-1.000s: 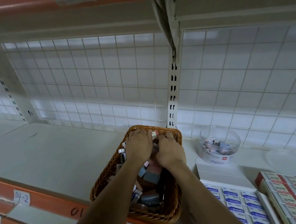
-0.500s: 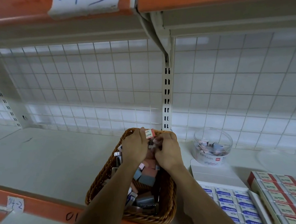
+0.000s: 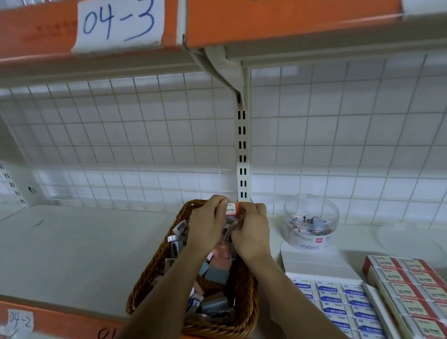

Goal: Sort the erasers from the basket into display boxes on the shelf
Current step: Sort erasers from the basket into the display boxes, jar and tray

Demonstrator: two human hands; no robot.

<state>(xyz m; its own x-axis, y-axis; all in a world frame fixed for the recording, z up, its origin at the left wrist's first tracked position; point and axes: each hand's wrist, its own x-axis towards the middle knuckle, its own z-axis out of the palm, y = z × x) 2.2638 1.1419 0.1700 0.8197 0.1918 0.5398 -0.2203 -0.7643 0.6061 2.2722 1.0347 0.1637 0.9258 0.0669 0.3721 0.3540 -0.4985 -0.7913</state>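
Fingers: both sets curl together over the far end of the basket, pinching a red-labelled eraser [image 3: 232, 209] between them.
Shelf [image 3: 70, 254]: pale and bare on the left.
Basket [image 3: 147, 276]: brown wicker, at the shelf's front edge, holding a loose heap of erasers [image 3: 215, 274].
Left hand [image 3: 206, 226]: closed on the eraser's left side.
Right hand [image 3: 252, 233]: closed on its right side, touching the left hand.
Tub [image 3: 310, 223]: clear, round, right of the basket, with small erasers inside.
Blue-label box [image 3: 339, 302]: open, rows of packed erasers.
Red-label box [image 3: 415, 291]: far right, also in rows.
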